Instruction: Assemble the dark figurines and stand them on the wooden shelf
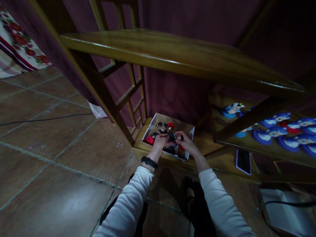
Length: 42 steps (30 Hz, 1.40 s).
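Observation:
A shallow white cardboard box (161, 117) sits on the low wooden shelf, with several small figurines in black, red and gold inside. Among them, a figurine with a red base (171, 126) lies near the back wall of the box. Over the box, my left hand (161, 141), with a black band at its wrist, has its fingers closed on a dark figurine (171, 136). From the other side my right hand (185, 143) pinches the same figurine, as far as I can make out. Dim light and my fingers hide part of it.
A thick wooden shelf board (160, 49) crosses above the box. To the right, blue figurines (269, 133) stand on another shelf, and a phone (243, 161) lies below them. A wooden lattice (130, 95) rises at the left. A cable (49, 119) runs over the tiled floor.

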Tool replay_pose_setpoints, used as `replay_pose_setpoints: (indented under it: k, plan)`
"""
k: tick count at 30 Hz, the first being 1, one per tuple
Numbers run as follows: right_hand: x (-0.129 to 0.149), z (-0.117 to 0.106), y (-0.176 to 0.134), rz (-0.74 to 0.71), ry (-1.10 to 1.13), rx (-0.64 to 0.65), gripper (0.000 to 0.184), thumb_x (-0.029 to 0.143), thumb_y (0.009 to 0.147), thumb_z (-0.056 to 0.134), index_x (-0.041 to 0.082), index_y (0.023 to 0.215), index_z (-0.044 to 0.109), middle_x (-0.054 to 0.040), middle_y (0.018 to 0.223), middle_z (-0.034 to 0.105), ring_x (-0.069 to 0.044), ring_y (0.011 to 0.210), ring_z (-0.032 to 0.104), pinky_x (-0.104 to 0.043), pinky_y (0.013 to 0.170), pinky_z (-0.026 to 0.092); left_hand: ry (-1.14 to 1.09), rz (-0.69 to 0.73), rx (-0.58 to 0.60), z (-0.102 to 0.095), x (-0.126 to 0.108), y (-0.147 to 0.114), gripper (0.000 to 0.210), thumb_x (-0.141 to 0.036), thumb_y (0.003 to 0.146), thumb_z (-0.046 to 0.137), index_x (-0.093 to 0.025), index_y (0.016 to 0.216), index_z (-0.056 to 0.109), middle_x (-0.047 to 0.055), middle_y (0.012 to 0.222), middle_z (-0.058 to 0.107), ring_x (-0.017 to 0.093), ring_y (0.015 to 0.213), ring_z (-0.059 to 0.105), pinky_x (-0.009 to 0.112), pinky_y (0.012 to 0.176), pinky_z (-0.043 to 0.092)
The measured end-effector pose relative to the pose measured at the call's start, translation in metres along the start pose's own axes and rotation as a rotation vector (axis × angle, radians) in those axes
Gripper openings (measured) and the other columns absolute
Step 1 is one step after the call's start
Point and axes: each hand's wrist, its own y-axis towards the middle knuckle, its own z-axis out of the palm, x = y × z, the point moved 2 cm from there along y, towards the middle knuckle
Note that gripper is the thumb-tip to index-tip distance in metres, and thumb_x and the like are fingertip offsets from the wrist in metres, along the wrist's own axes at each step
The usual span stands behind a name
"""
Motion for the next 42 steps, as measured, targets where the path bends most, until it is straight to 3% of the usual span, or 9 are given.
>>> replay_pose_setpoints:
  k: [3, 8, 16, 25, 32, 42]
  plan:
    - [0.004, -0.002, 0.0, -0.072, 0.028, 0.018, 0.03, 0.021, 0.066, 0.053, 0.02, 0.096, 0.053, 0.0018, 0.088, 0.056, -0.015, 0.082, 0.052, -0.029, 0.08, 0.04, 0.002, -0.007, 0.007, 0.0, -0.002, -0.002, 0.006, -0.006, 0.072, 0.061, -0.007, 0.077, 0.064, 0.008, 0.071, 0.066, 0.014, 0.061, 0.063, 0.036, 0.07, 0.057]
    - [0.012, -0.005, -0.002, -0.23, -0.112, 0.019, 0.024, 0.017, 0.067, 0.054, 0.022, 0.09, 0.058, -0.0003, 0.095, 0.052, -0.017, 0.095, 0.05, -0.031, 0.089, 0.036, -0.027, -0.034, 0.025, 0.002, -0.006, -0.007, 0.006, -0.006, 0.072, 0.061, -0.007, 0.077, 0.061, 0.008, 0.068, 0.065, 0.016, 0.058, 0.064, 0.036, 0.065, 0.057]
    - [0.015, -0.006, -0.006, -0.349, -0.195, 0.081, 0.026, 0.009, 0.072, 0.047, 0.023, 0.089, 0.059, -0.0007, 0.093, 0.051, -0.016, 0.093, 0.051, -0.03, 0.085, 0.038, -0.01, -0.031, 0.042, 0.005, -0.007, -0.012, 0.004, -0.006, 0.072, 0.06, -0.008, 0.072, 0.062, 0.006, 0.064, 0.064, 0.015, 0.06, 0.062, 0.033, 0.064, 0.056]
    - [0.019, -0.006, -0.009, -0.395, -0.282, 0.147, 0.027, 0.007, 0.075, 0.044, 0.023, 0.092, 0.058, -0.002, 0.096, 0.053, -0.016, 0.094, 0.052, -0.031, 0.085, 0.039, 0.007, -0.017, 0.002, 0.006, -0.004, -0.012, 0.007, -0.005, 0.068, 0.064, -0.01, 0.065, 0.061, 0.0, 0.052, 0.052, 0.013, 0.056, 0.058, 0.031, 0.063, 0.056]
    - [0.019, -0.004, -0.01, -0.383, -0.337, 0.135, 0.027, 0.013, 0.08, 0.044, 0.023, 0.103, 0.053, -0.0039, 0.102, 0.054, -0.017, 0.098, 0.052, -0.032, 0.087, 0.039, 0.045, 0.015, 0.04, 0.004, -0.003, -0.009, 0.007, -0.004, 0.069, 0.061, -0.009, 0.064, 0.061, 0.0, 0.054, 0.054, 0.012, 0.054, 0.056, 0.032, 0.062, 0.056]
    - [0.022, -0.001, -0.014, -0.374, -0.398, 0.135, 0.03, 0.011, 0.081, 0.044, 0.024, 0.108, 0.049, -0.0041, 0.105, 0.057, -0.017, 0.103, 0.052, -0.035, 0.09, 0.04, -0.033, -0.088, 0.047, -0.005, -0.001, -0.008, 0.015, -0.008, 0.063, 0.073, -0.009, 0.063, 0.058, 0.0, 0.052, 0.055, 0.009, 0.05, 0.056, 0.033, 0.064, 0.058]
